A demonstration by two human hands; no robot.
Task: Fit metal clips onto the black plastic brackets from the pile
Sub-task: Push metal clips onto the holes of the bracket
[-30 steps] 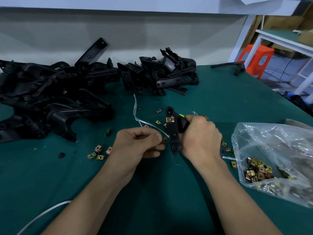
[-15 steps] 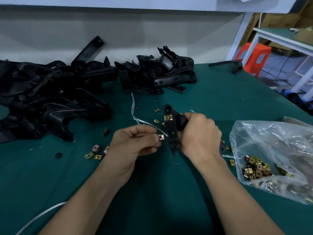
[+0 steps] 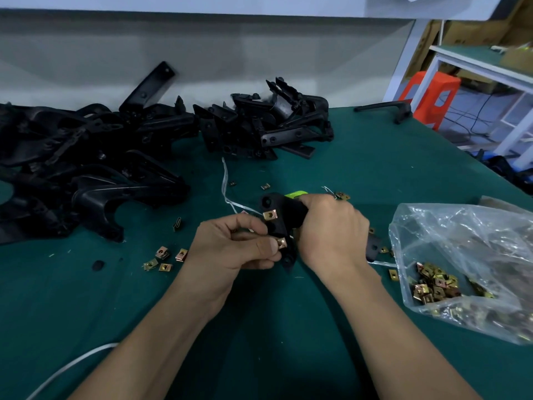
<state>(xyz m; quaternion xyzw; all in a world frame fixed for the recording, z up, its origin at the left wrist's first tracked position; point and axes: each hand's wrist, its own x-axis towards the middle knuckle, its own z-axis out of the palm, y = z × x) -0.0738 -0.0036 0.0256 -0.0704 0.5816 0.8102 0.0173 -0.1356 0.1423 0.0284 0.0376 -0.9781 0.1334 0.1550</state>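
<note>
The bracket (image 3: 281, 223) sits mid-frame, gripped in my right hand (image 3: 331, 229), its long axis running top to bottom. My left hand (image 3: 230, 249) fingers (image 3: 259, 247) pinch a clip (image 3: 281, 243) at its lower-left edge, below a seated clip (image 3: 270, 215). The push goes rightward, I judge.

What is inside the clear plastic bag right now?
A heap of brass-coloured metal clips lies in the plastic bag, at its left end. Crumpled, glaring film hides whatever sits deeper.

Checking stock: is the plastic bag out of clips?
No, a heap of clips lies inside the bag.
</note>
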